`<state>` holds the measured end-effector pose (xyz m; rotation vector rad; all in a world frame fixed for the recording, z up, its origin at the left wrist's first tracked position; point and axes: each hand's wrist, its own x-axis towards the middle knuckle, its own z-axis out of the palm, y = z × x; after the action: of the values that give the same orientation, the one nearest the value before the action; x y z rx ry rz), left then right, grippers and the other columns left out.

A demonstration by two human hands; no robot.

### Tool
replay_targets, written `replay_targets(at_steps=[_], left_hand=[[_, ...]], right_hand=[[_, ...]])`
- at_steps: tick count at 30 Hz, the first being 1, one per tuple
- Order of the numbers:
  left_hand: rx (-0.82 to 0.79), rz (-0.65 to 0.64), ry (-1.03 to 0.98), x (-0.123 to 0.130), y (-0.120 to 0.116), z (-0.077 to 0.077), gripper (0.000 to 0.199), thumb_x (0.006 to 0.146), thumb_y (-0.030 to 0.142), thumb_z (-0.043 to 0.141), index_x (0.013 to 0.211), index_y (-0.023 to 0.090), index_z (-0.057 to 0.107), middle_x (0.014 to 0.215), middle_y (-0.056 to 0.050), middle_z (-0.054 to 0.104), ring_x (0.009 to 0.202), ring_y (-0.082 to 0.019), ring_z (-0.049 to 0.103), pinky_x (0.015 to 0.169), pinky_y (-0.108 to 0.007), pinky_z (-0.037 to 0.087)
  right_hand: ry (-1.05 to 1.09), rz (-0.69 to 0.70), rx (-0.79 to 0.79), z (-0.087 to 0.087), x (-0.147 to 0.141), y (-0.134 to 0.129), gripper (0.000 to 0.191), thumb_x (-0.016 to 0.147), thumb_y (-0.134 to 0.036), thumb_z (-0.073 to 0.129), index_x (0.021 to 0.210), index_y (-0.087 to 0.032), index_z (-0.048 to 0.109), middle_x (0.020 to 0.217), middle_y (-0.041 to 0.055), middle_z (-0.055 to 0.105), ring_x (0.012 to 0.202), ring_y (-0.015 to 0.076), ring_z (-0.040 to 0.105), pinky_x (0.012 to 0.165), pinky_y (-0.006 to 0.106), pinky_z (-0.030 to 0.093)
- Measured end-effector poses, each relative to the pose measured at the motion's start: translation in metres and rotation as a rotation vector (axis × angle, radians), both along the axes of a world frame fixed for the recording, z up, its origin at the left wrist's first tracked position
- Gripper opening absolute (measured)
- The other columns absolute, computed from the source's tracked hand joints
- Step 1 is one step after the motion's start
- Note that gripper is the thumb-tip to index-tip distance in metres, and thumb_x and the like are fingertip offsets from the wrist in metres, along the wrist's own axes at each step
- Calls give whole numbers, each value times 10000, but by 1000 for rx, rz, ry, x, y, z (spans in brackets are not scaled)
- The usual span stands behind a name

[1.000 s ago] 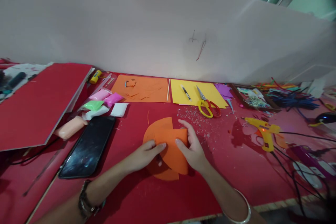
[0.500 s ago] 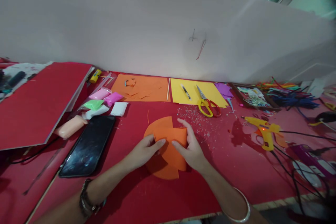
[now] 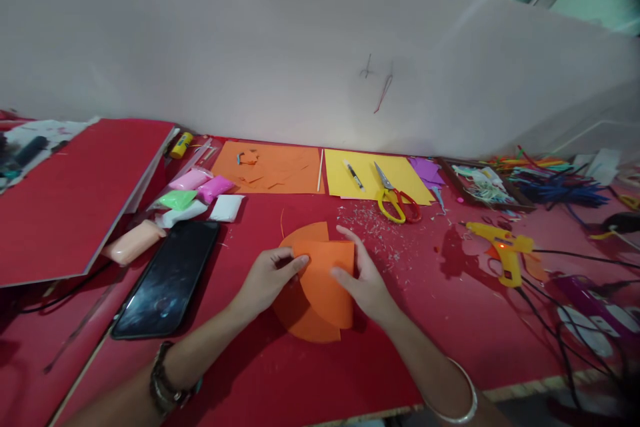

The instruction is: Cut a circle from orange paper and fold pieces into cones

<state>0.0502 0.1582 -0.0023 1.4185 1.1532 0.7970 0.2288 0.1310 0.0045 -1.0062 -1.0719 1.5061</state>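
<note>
Between my hands is a curved piece of orange paper [image 3: 327, 280], its straight edge at the top and its right side bending round. My left hand [image 3: 273, 273] pinches its upper left corner between thumb and fingers. On the right side, my right hand [image 3: 363, 280] grips it with the thumb in front and fingers behind, the index finger raised past the top edge. Beneath it on the red table lies a second orange half-round piece [image 3: 305, 330], partly covered. A thin orange strip [image 3: 282, 221] curls just above that.
Left of my hands lie a black phone [image 3: 167, 280] and several clay packets [image 3: 180, 199]. Scissors [image 3: 393, 197] and a pen [image 3: 355, 175] rest on yellow paper [image 3: 345, 159]. A yellow glue gun [image 3: 503, 247] with its light on stands right, with cords [image 3: 543, 310] near the edge.
My left hand has shifted slightly left, keeping hold of the paper's corner. The held paper is drawn out a little flatter and wider, and my right thumb has moved slightly right.
</note>
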Motion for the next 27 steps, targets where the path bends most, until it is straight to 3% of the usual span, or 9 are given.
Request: replay_targets(at_steps=[3, 5, 27], left_hand=[[13, 0, 7, -1, 2, -1, 327, 784, 423, 513, 589, 161, 496, 527, 52, 459, 519, -96, 435, 518, -201, 334], [20, -5, 14, -1, 2, 0, 334, 788, 422, 506, 580, 162, 490, 519, 51, 458, 516, -98, 438, 515, -202, 333], [35, 13, 35, -2, 1, 6, 383, 811, 426, 482, 529, 167, 464, 491, 43, 480, 518, -107, 480, 537, -206, 352]], right_hand=[[28, -62, -122, -7, 2, 4, 380, 750, -393, 599, 1083, -211, 574, 1071, 68, 630, 987, 213, 577, 868, 345, 440], [19, -81, -168, -10, 4, 6, 333, 756, -426, 587, 985, -189, 638, 982, 70, 667, 924, 216, 603, 834, 342, 450], [-12, -56, -127, -7, 7, 8, 303, 733, -382, 629, 920, -147, 675, 850, 62, 695, 753, 193, 628, 744, 324, 466]])
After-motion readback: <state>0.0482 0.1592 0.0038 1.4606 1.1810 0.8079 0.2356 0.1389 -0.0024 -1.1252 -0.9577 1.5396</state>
